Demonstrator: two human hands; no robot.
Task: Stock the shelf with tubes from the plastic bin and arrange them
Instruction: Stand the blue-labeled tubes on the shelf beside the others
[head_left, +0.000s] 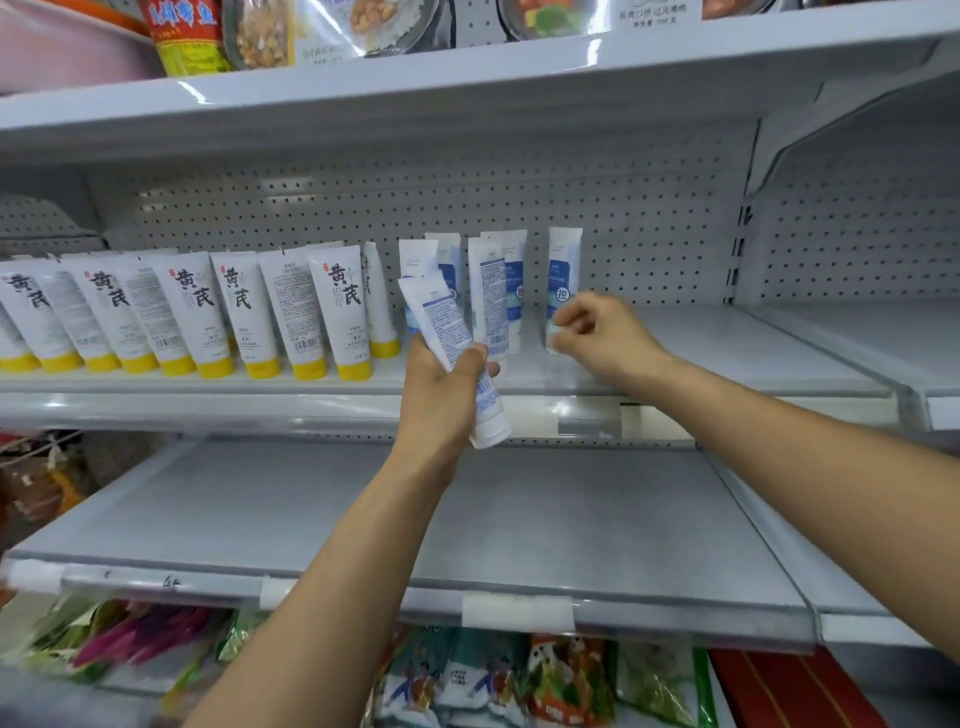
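Tubes with yellow caps (197, 312) stand cap-down in a row on the left of the middle shelf (727, 358). Just right, the left hand (441, 400) has its grip closed round blue-and-white tubes (447, 327), near other standing blue tubes (491, 291). Farther right, the right hand (608, 332) pinches the lone end tube (563, 270) at its cap.

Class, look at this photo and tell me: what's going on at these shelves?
A person is stocking the middle shelf. The left hand grips a blue-and-white tube, cap down, in front of the shelf. The right hand pinches the base of the rightmost tube standing there. A row of yellow-capped tubes fills the left side.
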